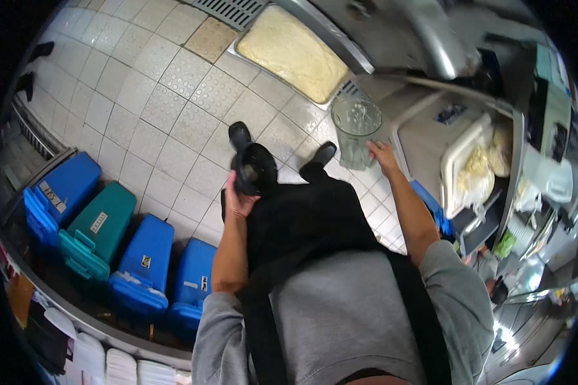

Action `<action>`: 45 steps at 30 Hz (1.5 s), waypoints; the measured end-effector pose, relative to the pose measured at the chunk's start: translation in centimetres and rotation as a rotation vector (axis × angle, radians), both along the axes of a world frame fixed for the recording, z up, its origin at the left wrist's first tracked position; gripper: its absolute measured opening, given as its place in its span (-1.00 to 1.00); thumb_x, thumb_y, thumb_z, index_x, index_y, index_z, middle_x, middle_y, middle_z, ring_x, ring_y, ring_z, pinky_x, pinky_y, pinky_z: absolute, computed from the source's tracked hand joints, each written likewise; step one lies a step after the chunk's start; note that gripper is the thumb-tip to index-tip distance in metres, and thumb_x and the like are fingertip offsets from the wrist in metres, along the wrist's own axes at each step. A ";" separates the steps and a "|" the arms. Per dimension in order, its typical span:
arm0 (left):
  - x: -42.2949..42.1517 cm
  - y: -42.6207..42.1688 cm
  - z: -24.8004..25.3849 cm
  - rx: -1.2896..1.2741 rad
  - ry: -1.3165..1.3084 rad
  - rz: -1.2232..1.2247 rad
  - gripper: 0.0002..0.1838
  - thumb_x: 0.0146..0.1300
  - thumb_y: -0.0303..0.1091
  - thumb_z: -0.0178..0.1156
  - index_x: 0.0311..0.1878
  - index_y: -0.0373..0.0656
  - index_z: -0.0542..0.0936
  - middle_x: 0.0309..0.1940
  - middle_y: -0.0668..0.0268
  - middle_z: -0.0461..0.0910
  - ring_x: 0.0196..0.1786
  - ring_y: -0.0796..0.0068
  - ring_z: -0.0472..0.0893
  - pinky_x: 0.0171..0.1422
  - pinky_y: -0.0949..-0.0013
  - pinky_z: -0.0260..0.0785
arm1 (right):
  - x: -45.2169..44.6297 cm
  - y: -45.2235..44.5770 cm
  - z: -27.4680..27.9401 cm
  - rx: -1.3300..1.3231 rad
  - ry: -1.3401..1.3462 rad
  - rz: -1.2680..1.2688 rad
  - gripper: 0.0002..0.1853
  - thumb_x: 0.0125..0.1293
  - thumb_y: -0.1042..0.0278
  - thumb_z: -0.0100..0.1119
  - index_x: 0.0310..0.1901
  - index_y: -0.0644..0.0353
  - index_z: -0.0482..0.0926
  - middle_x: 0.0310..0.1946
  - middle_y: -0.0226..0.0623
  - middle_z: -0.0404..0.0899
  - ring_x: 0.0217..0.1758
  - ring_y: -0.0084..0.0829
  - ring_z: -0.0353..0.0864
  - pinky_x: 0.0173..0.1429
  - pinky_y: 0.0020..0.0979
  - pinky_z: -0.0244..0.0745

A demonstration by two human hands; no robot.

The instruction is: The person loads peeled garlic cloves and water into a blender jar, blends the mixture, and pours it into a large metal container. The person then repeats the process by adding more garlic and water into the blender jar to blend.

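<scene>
My left hand point(239, 200) is closed around a black round container point(268, 183) held in front of the apron. The container's dark inside faces up, and what it holds cannot be made out. Out to the right, my right hand point(383, 157) grips a clear pitcher point(355, 144) by its near side. The pitcher's round rim faces up, with pale smears or residue visible inside. Just beyond the pitcher lies a metal tray point(327, 101) filled with a pale yellow, dough-like mass point(293, 51).
A steel sink point(424, 115) on the right holds a white tub point(453, 173) with bagged pale food. Lidded blue bins point(144, 256) and a green bin point(99, 224) line the left. A floor drain grate point(231, 11) lies ahead. Another person's dark shoes point(29, 83) show far left.
</scene>
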State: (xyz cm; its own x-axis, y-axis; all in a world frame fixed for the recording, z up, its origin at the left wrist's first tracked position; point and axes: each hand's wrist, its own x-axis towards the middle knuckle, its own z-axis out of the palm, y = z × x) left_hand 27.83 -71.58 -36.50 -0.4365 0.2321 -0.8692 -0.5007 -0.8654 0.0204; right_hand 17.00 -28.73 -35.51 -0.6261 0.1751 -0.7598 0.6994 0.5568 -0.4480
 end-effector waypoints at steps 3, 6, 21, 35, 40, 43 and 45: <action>1.2 -1.6 3.5 -0.028 0.104 0.027 -0.28 0.17 0.28 -0.02 0.24 -0.06 0.36 0.16 0.17 0.45 0.07 0.10 0.54 -0.14 0.01 0.55 | 4.2 1.6 4.7 -0.177 0.112 -0.065 -0.64 0.25 0.06 0.18 -0.38 0.26 0.49 -0.50 -0.38 0.47 -0.39 -0.55 0.38 -0.23 -0.48 0.30; 1.3 -1.1 8.5 -0.116 0.257 0.022 -0.26 0.17 0.28 -0.02 0.31 0.01 0.31 0.26 0.15 0.34 0.27 0.08 0.38 0.22 -0.10 0.33 | 6.4 2.2 11.6 -0.124 0.181 0.019 -0.67 0.26 0.09 0.16 -0.40 0.24 0.50 -0.46 -0.32 0.52 -0.33 -0.50 0.44 -0.16 -0.47 0.30; -7.2 18.1 20.1 0.014 0.656 -0.368 -0.38 0.31 0.10 -0.09 0.31 -0.09 0.30 0.27 0.20 0.35 0.32 0.20 0.32 0.40 0.05 0.14 | 8.6 13.6 34.8 -0.600 0.816 -0.571 -0.86 0.26 0.33 0.13 -0.34 0.20 0.44 -0.58 -0.54 0.30 -0.56 -0.68 0.20 -0.43 -0.56 0.16; -25.5 30.5 27.2 0.089 0.806 -0.271 -0.34 0.28 0.26 -0.16 0.30 0.06 0.34 0.30 0.26 0.32 0.34 0.21 0.29 0.40 0.02 0.11 | -3.7 31.0 60.1 -0.716 1.664 -0.416 -0.71 0.37 0.29 -0.08 -0.54 0.06 0.25 -0.68 -0.56 0.08 -0.61 -0.64 0.02 -0.37 -0.48 0.00; -31.3 28.6 31.1 -0.043 0.820 -0.213 -0.17 0.14 0.47 -0.21 0.36 0.14 0.24 0.37 0.29 0.21 0.39 0.09 0.20 0.32 -0.25 0.08 | -11.7 33.9 62.1 -0.597 1.843 -0.533 -0.68 0.32 0.31 0.02 -0.58 0.05 0.20 -0.70 -0.57 0.05 -0.64 -0.65 -0.05 -0.39 -0.50 -0.03; -34.0 26.7 32.2 -0.348 0.771 -0.266 -0.21 0.13 0.47 -0.19 0.35 0.24 0.24 0.37 0.32 0.19 0.40 0.08 0.19 0.19 -0.26 0.24 | -15.8 34.0 62.0 -0.388 1.911 -0.703 -0.68 0.30 0.29 0.08 -0.59 0.04 0.25 -0.71 -0.58 0.05 -0.66 -0.66 -0.02 -0.43 -0.49 0.02; -35.6 25.5 31.3 -0.340 0.777 -0.299 -0.26 0.15 0.40 -0.12 0.31 0.18 0.30 0.27 0.30 0.32 0.24 0.13 0.37 0.01 -0.03 0.42 | -18.3 34.9 61.4 -0.366 1.910 -0.725 -0.69 0.29 0.29 0.10 -0.59 0.04 0.28 -0.72 -0.59 0.05 -0.67 -0.66 -0.01 -0.46 -0.48 0.04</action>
